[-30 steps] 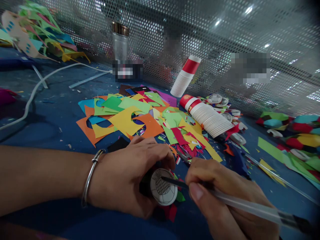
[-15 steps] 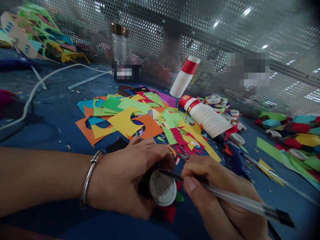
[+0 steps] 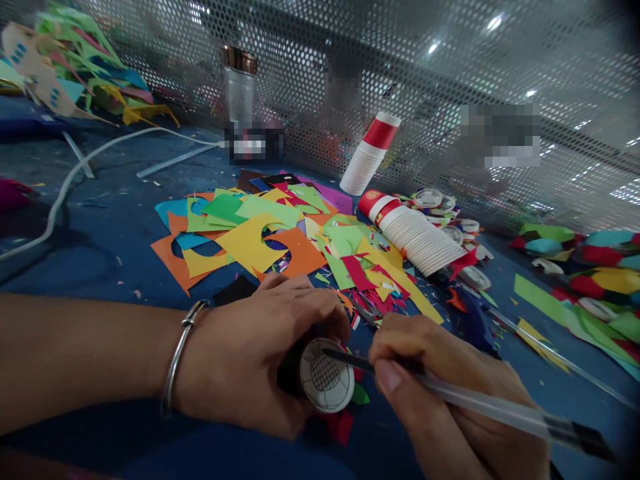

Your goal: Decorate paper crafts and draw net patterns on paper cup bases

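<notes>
My left hand (image 3: 255, 353), with a silver bangle at the wrist, is closed round the side of a paper cup (image 3: 333, 390). The cup's round white bottom faces me and carries a drawn dark grid with lines running out to the rim. Between the thumb and fingers of my right hand (image 3: 445, 380) is a pen (image 3: 480, 399) with a clear barrel and a black end. Its tip meets the upper part of the drawing. Red and green paper bits (image 3: 344, 427) show beside the cup; its far side is hidden by my left hand.
Coloured paper scraps (image 3: 250, 243) are heaped beyond my hands. Stacked paper cups (image 3: 417, 233) lie to the right, and another cup stack (image 3: 367, 157) leans near the perforated screen (image 3: 295, 73). A bottle (image 3: 240, 87) stands behind; a white cable (image 3: 65, 187) crosses the left.
My right hand and the pen have shifted slightly to the right and down. The pen tip has moved a little over the grid; the left hand and cup have hardly moved.
</notes>
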`<state>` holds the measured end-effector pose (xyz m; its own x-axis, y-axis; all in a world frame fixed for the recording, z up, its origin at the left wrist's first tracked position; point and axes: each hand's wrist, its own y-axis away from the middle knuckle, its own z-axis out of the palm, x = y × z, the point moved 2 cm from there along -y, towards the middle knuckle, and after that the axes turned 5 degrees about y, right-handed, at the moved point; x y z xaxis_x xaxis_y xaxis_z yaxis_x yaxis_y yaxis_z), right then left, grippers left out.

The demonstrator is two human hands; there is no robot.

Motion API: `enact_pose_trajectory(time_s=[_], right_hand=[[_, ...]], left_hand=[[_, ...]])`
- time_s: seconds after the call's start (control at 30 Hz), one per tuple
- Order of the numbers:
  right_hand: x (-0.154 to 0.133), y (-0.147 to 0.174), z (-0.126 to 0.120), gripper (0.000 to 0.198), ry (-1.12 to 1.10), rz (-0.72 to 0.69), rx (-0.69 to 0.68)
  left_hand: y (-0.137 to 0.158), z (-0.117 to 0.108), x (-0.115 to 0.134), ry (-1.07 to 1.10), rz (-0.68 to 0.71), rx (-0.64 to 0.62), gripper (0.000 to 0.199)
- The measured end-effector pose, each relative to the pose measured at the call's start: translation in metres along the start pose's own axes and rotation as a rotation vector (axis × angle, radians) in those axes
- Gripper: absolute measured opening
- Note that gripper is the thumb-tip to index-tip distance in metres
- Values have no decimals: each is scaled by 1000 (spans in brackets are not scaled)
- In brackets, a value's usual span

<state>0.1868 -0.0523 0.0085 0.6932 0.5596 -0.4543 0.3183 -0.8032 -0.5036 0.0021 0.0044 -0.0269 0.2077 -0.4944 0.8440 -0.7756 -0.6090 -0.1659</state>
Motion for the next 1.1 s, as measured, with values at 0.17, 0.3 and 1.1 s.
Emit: enact_pose_trajectory(time_s=[0.17, 0.3, 1.1], right_hand=[[-1, 0, 1, 15, 34, 5, -3], [1, 0, -1, 14, 27, -9, -10], [4, 2, -9, 19, 27, 21, -29]], left_hand=[[0, 1, -1, -31, 4, -1, 44], [0, 1, -1, -38, 13, 8, 45], [-1, -6, 1, -113, 14, -54, 73]])
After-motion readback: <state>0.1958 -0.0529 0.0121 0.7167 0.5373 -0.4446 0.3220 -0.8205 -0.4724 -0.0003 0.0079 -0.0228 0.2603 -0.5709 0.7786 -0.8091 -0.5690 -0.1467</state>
